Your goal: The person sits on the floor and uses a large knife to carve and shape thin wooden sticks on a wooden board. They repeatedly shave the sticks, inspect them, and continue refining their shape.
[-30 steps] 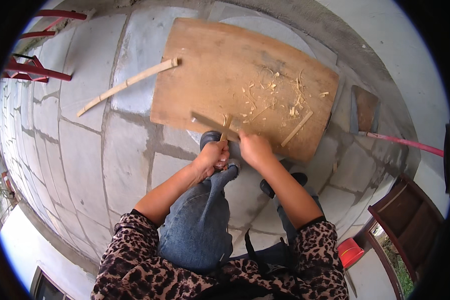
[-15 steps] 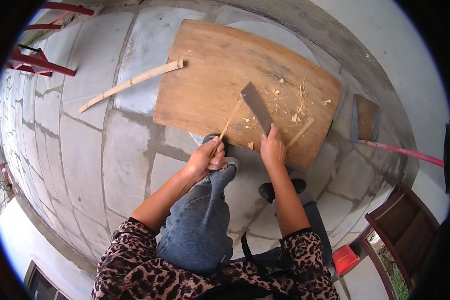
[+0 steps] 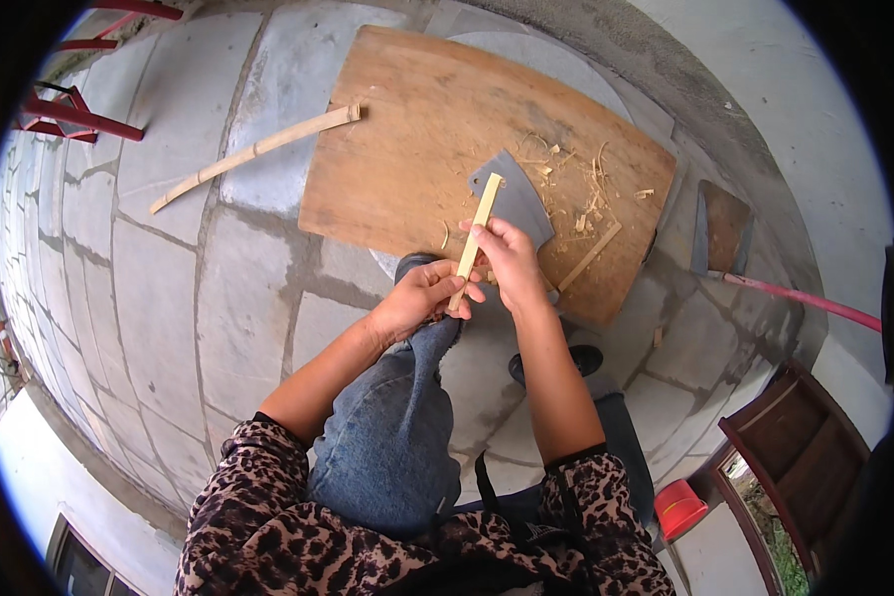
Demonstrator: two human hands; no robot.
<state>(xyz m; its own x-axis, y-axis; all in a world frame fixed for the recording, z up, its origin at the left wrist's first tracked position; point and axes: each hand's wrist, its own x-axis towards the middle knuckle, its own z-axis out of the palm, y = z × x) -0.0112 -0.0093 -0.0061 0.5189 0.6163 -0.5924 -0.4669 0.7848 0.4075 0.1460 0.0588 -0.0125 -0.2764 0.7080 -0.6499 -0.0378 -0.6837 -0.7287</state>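
Bamboo strip (image 3: pixel 475 240) pinched by left hand (image 3: pixel 419 301) fingers (image 3: pixel 459 294); right hand (image 3: pixel 512 260) alongside.

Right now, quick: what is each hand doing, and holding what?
Left hand: closed on the lower end of the bamboo strip.
Right hand: closed, holding the cleaver against the strip.

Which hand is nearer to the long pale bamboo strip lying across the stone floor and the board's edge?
Left. The left hand is on that side of the long pale bamboo strip, though apart from it; the right hand is farther right.

head-worn fisheye, close above the hands (image 3: pixel 467 278)
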